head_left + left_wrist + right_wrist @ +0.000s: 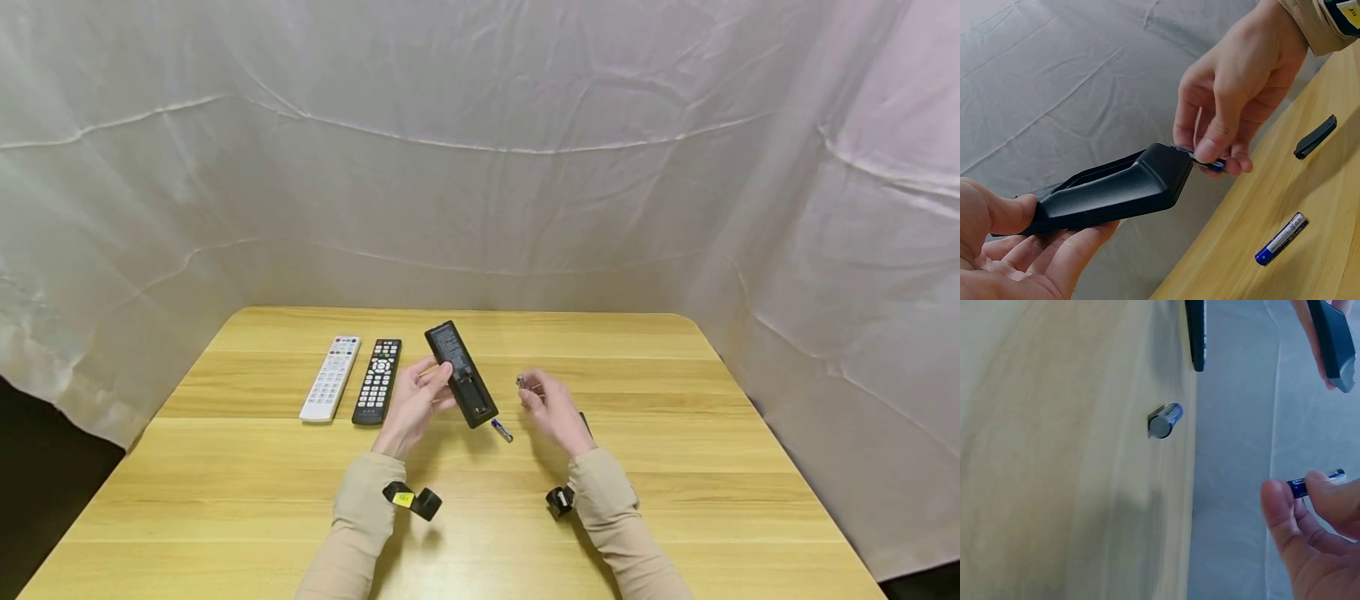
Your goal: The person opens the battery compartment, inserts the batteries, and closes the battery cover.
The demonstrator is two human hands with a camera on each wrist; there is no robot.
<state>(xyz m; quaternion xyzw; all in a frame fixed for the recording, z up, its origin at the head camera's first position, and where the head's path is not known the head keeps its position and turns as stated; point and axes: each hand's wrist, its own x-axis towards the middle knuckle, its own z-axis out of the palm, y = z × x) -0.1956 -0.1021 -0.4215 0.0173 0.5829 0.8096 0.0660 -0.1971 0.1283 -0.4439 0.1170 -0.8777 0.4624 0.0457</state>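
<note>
My left hand (411, 402) grips a black remote control (454, 354), its back turned up and tilted above the table. The battery compartment (467, 385) has no cover on it, and metal contacts show inside. To the right of the remote, my right hand (553, 406) pinches a blue and silver battery (1298, 488) between thumb and fingers. A second battery (502, 431) lies on the table between the hands, just below the remote's lower end. The black battery cover (1315, 137) rests on the table, mostly hidden behind the right wrist in the head view.
Left of my left hand, a white remote (330, 379) and another black remote (377, 382) lie side by side, buttons up. The wooden table (675, 500) is enclosed by pale cloth (480, 208) at its back and sides.
</note>
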